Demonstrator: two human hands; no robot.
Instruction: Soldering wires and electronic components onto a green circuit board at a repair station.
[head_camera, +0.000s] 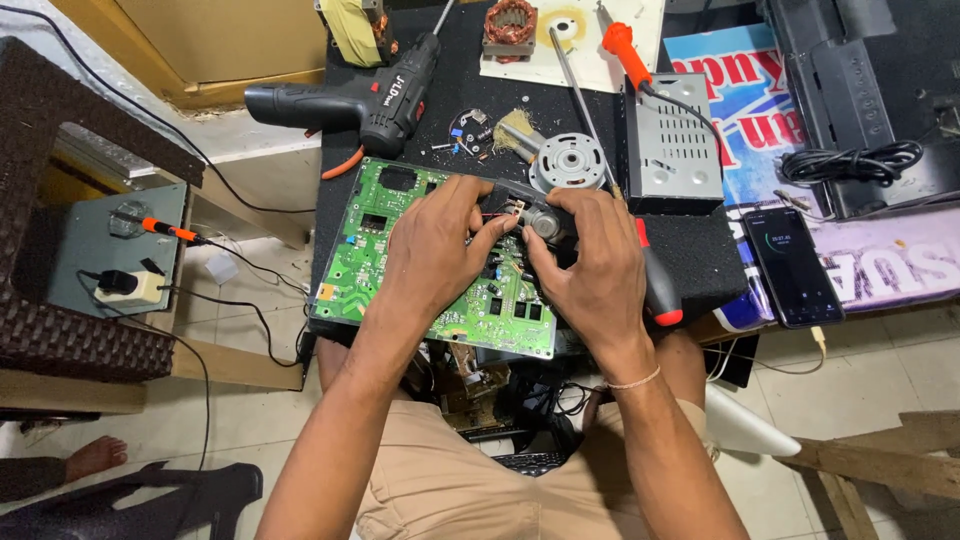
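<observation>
Both hands, left and right, hold a small motor in a narrow grip above the circuit board on the worktop.

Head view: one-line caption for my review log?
Both hands, left hand and right hand, grip a small motor above a green circuit board.

Small dark motor with a grey metal end, held level between both hands. Raised just above the green circuit board's right half, partly hidden by fingers.
</observation>
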